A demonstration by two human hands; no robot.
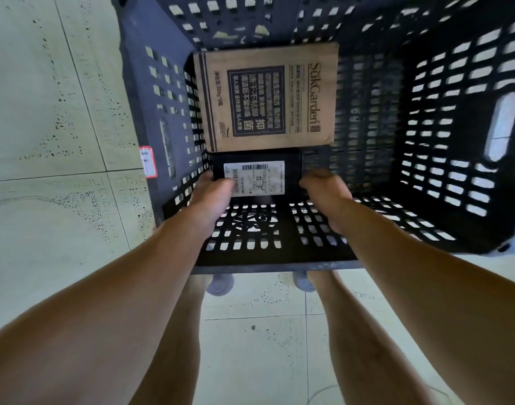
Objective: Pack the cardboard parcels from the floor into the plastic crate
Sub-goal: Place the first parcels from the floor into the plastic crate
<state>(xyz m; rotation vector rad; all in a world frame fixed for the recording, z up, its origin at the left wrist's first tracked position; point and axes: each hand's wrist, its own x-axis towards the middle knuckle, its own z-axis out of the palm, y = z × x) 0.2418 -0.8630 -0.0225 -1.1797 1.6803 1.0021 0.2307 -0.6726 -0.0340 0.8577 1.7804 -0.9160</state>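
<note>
Held in the grip: a flat black parcel (pixel 259 157) with a white barcoded label (pixel 259 176). Just beyond the grip, a brown cardboard parcel (pixel 268 97) bears a navy printed panel. Around both, a black slotted plastic crate (pixel 425 141) sits on pale grey-green speckled floor tiles (pixel 60 112).

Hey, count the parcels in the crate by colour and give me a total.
Brown parcel: 1
Black parcel: 1
Total: 2
</note>
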